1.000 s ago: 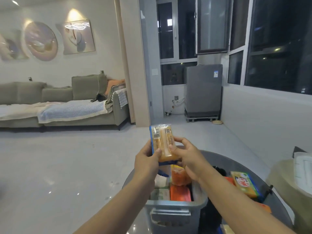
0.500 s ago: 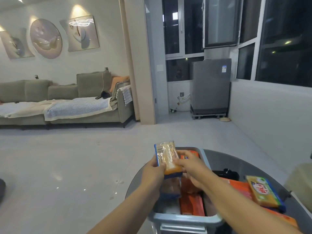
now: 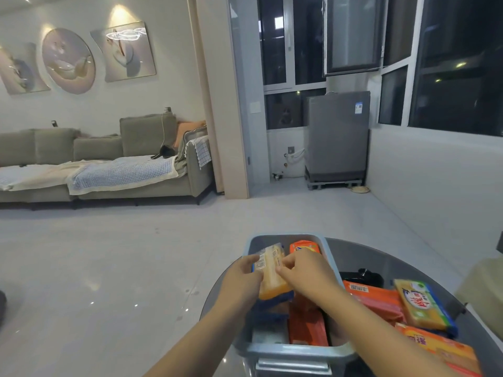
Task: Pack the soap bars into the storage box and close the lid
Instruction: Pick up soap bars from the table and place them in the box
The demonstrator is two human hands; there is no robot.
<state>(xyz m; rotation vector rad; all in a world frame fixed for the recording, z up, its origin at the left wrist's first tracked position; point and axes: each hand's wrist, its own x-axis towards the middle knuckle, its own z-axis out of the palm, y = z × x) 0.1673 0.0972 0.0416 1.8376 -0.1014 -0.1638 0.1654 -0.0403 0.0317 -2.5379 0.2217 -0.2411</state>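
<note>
While the storage box stands on the round table, the left hand and right hand pinch 1 yellow soap bar over its open top, among orange bars.

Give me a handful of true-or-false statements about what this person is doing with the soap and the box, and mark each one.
1. Both hands hold one yellow soap bar over the storage box. True: the left hand and right hand grip it from either side.
2. The box is empty. False: orange packs already lie inside.
3. More soap packs wait on the round table to the right of the box. True: among them is a yellow and green pack.
4. The lid is closed on the box. False: the box is open, and no lid can be seen on it.
5. The box sits on the sofa. False: it stands on the table; the sofa is across the room.
</note>
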